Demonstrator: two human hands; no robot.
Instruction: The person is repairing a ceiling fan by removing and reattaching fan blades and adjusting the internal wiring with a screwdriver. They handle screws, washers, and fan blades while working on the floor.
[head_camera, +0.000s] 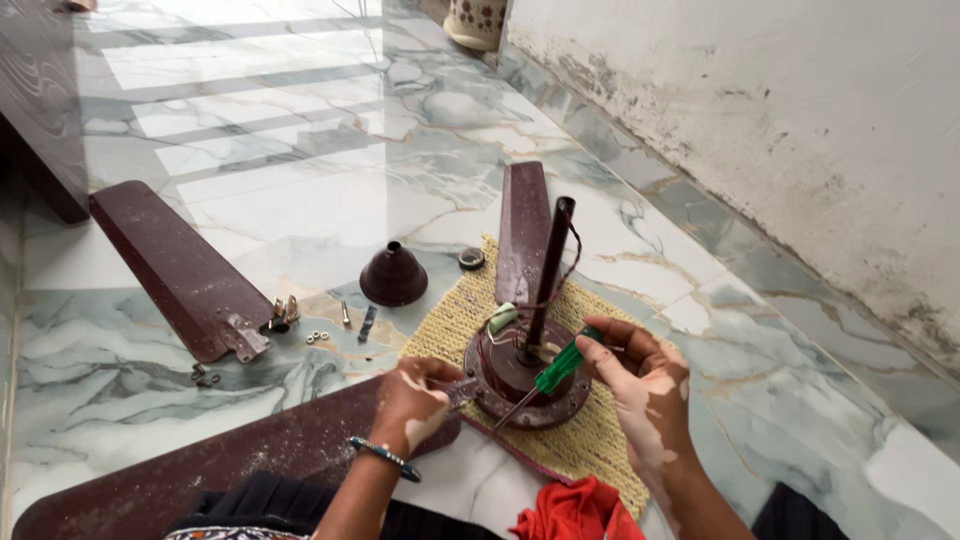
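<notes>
Ceiling fan under disassembly on a marble floor. The fan motor sits near the middle of a woven yellow mat, its dark downrod standing almost upright with a red wire trailing from its top. The right hand is closed around the green handle of a screwdriver, whose shaft slants down and left to the motor's rim. The left hand, with a bangle at the wrist, has its fingers curled onto the metal bracket at the motor's left edge, where a blade that runs toward the floor's near left corner meets the housing.

To do the step well, judged from this pose: the tip should seat squarely in the screw head, the shaft should stand nearer in line with the screw than its present slant, and the left hand should keep the bracket from swinging as the screw turns.

A second blade lies behind the motor; a third lies well apart toward the left edge. Between them lie a domed canopy cover, a small round cap, and loose screws and washers. A red cloth lies at the near edge.

No packages, labels or signs are visible; a patterned pot stands at the foot of a stained white wall.
</notes>
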